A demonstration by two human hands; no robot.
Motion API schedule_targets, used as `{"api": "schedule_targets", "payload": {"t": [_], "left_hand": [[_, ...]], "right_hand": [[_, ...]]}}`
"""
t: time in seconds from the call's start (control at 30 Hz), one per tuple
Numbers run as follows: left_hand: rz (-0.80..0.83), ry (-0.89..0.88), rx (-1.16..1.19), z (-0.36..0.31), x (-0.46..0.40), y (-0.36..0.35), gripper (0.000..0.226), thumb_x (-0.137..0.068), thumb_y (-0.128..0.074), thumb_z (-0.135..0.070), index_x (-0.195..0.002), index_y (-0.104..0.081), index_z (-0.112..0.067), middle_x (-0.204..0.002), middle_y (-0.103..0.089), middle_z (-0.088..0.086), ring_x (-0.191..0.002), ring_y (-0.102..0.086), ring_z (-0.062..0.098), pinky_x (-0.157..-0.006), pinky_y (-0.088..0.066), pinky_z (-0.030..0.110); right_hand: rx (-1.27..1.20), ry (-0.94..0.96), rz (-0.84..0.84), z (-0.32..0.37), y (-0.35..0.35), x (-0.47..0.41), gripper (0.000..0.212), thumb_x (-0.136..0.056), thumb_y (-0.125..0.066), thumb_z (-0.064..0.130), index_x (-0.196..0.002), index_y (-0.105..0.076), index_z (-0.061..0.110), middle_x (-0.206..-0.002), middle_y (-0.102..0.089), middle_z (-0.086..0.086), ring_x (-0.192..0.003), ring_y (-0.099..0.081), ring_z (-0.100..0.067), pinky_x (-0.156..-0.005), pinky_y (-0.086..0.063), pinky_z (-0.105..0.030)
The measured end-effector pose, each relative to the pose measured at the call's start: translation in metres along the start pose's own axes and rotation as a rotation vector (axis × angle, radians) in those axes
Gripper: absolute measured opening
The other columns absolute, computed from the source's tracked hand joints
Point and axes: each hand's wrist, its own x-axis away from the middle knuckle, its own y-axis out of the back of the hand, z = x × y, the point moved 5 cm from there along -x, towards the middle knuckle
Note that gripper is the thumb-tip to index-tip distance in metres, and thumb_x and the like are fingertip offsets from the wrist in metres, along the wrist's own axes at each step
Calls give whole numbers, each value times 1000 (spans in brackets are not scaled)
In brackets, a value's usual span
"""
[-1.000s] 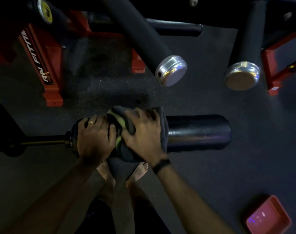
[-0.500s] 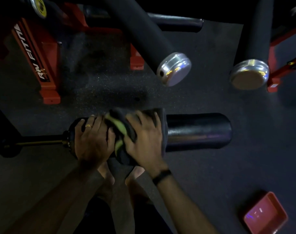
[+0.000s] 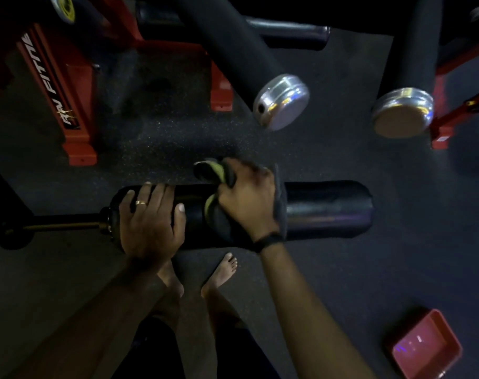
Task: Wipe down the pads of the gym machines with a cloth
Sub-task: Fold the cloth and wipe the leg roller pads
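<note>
A black roller pad (image 3: 326, 209) lies across the middle of the view on a dark bar. My left hand (image 3: 151, 220), with a ring on one finger, grips the pad's left end. My right hand (image 3: 246, 198) presses a dark grey cloth with a yellow-green edge (image 3: 280, 209) onto the middle of the pad, fingers bunched around it. The cloth wraps over the top and down the near side. The right part of the pad is bare and shiny.
Two more black roller pads with silver end caps (image 3: 282, 102) (image 3: 402, 113) hang above. Red machine frame parts (image 3: 77, 127) stand at the upper left and right. A red tray (image 3: 427, 346) sits on the dark rubber floor at the lower right. My bare feet (image 3: 222, 272) are under the pad.
My right hand has slid the cloth to the right along the pad, away from my left hand. A gap of bare pad now shows between the two hands.
</note>
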Motion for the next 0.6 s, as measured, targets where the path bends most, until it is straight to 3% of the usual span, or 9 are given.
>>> {"api": "schedule_targets", "payload": {"t": [0.1, 0.17, 0.27, 0.4, 0.43, 0.5, 0.6], "left_hand": [[-46, -29, -30, 1, 5, 0, 44, -103, -37, -33, -128, -60, -4, -129, -63, 14, -128, -54, 33, -110, -31, 51], [-60, -28, 0, 0, 8, 2, 43, -103, -38, -31, -127, -60, -3, -129, -62, 16, -127, -54, 35, -109, -31, 53], [-60, 21, 123, -9, -3, 14, 41, -97, -45, -27, -122, -60, 0, -127, -59, 20, -126, -52, 37, -107, -30, 54], [17, 46, 188, -24, -38, 11, 41, -99, -44, -29, -125, -61, -2, -129, -59, 21, -124, -52, 39, -104, -35, 53], [67, 48, 163, -27, -43, 6, 41, -101, -39, -31, -117, -65, -3, -120, -64, 20, -114, -58, 39, -98, -39, 52], [164, 27, 78, -34, -42, -5, 47, -102, -32, -35, -94, -69, -6, -88, -68, 16, -83, -63, 35, -85, -44, 47], [200, 26, 51, -37, -40, -6, 42, -100, -38, -34, -80, -68, -10, -71, -66, 14, -69, -62, 35, -74, -42, 42]], "right_hand": [[4, 210, -138, -19, 2, 54, 60, -78, -55, 42, -134, -59, 21, -134, -59, -6, -130, -49, -23, -121, -20, -53], [19, 178, -185, -57, 20, 66, 60, -76, -55, 41, -133, -59, 21, -136, -59, -6, -132, -48, -22, -122, -13, -56], [110, -104, -342, -133, 68, 47, 53, -68, -59, 36, -119, -66, 23, -122, -68, -3, -118, -59, -24, -113, -26, -63], [-6, -594, -288, -184, 119, 9, 43, -74, -61, 34, -114, -69, 22, -109, -71, -18, -106, -64, -43, -93, -50, -48], [52, -593, -252, -171, 113, 4, 42, -75, -59, 35, -114, -69, 22, -107, -71, -19, -102, -65, -43, -90, -50, -46], [198, -395, -227, -121, 82, 4, 44, -72, -52, 38, -110, -69, 24, -101, -72, -13, -95, -66, -37, -88, -49, -44], [90, 5, -136, -40, 19, 30, 50, -73, -61, 37, -122, -63, 28, -122, -65, -5, -115, -56, -28, -110, -35, -53]]}}
